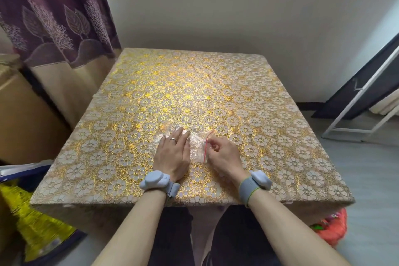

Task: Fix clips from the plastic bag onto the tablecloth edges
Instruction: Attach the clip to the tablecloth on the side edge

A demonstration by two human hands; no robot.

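Forearms were bare; left wrist bore a rounded pale-blue plastic tracker (155, 180) on a grey strap; right wrist a matching tracker (261, 179) with thin green cord (253, 192); plain silver ring (173, 140) on left hand (172, 155); dark trousers (237, 233).

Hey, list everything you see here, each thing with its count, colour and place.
gold floral tablecloth: one, gold and white, covering the table
clear plastic bag with red seal strip: one, transparent, on the cloth
purple leaf-patterned curtain: one, purple and beige, far left
orange bag: one, orange, floor at right
white metal frame: one, white, far right
left hand: one, pressing flat on the bag
right hand: one, pinching the bag's red strip
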